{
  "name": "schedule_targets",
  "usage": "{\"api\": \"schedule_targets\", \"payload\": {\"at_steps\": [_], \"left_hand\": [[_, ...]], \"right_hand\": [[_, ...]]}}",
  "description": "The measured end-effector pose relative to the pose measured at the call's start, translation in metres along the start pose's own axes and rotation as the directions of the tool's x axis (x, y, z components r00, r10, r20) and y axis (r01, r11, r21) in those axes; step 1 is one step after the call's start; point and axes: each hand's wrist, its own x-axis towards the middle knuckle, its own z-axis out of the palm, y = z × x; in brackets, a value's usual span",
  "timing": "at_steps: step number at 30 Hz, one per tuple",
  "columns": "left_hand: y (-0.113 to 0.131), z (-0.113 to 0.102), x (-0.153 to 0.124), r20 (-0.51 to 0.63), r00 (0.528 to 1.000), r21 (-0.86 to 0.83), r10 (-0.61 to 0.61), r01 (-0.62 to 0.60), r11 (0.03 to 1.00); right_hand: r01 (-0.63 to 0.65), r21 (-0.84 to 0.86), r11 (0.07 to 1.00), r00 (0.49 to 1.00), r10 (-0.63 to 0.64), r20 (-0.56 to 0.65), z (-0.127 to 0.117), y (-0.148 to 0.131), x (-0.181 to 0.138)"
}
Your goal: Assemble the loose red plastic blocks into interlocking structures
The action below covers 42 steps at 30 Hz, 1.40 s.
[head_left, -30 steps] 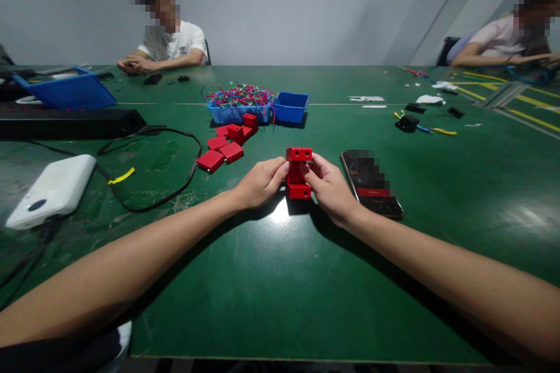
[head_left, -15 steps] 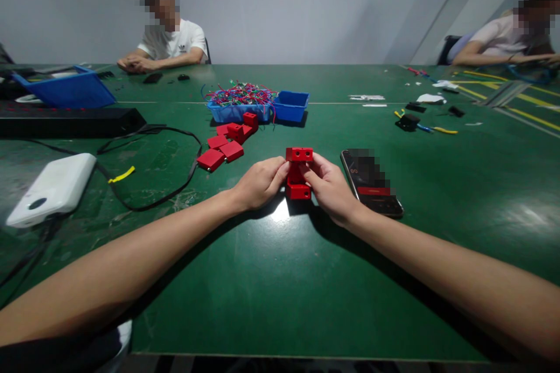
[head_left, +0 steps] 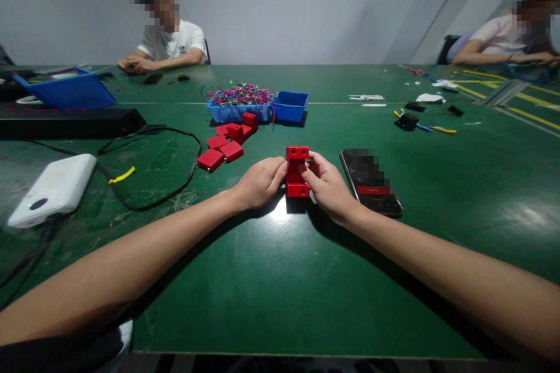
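Observation:
A small stack of red plastic blocks (head_left: pixel 297 171) stands on the green table (head_left: pixel 280 280) in front of me. My left hand (head_left: pixel 259 183) pinches its left side with curled fingers. My right hand (head_left: pixel 329 186) grips its right side the same way. The top block shows two round holes on its front face. The middle of the stack is partly hidden by my fingertips.
Loose red blocks (head_left: pixel 226 142) lie left of centre, before a blue tray of coloured wires (head_left: pixel 238 102) and an empty blue bin (head_left: pixel 290 106). A phone (head_left: pixel 371 182) lies by my right hand. A white box (head_left: pixel 55 189), black cable (head_left: pixel 144 198), two seated people at the far side.
The red stack and both hands have shifted very slightly nearer and lower; otherwise the grip is the same.

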Motion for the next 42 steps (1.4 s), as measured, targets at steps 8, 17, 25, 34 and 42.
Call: {"api": "schedule_targets", "payload": {"at_steps": [8, 17, 25, 34, 42], "left_hand": [[0.0014, -0.0025, -0.0009, 0.021, 1.0, -0.07, -0.004, 0.005, 0.998], [0.0018, -0.0022, 0.0004, 0.009, 1.0, -0.062, -0.007, 0.008, 0.998], [0.001, -0.0029, 0.0001, 0.03, 0.999, -0.136, -0.042, 0.045, 0.99], [0.0073, -0.0059, 0.0012, 0.022, 0.996, -0.107, -0.09, 0.091, 0.99], [0.0076, -0.0039, 0.001, 0.033, 0.996, -0.063, -0.079, 0.081, 0.995]], "right_hand": [[0.028, -0.025, 0.999, 1.0, -0.028, -0.001, -0.0002, 0.0019, -0.0004], [0.052, -0.09, 0.995, 0.999, -0.053, -0.009, 0.0007, 0.0027, -0.0014], [0.039, -0.097, 0.995, 0.999, -0.041, -0.02, -0.0001, 0.0048, -0.0009], [0.001, 0.059, 0.998, 0.994, 0.006, -0.105, 0.0046, 0.0, -0.0017], [0.034, 0.131, 0.991, 0.964, 0.002, -0.265, 0.0065, -0.0035, -0.0018]]}}
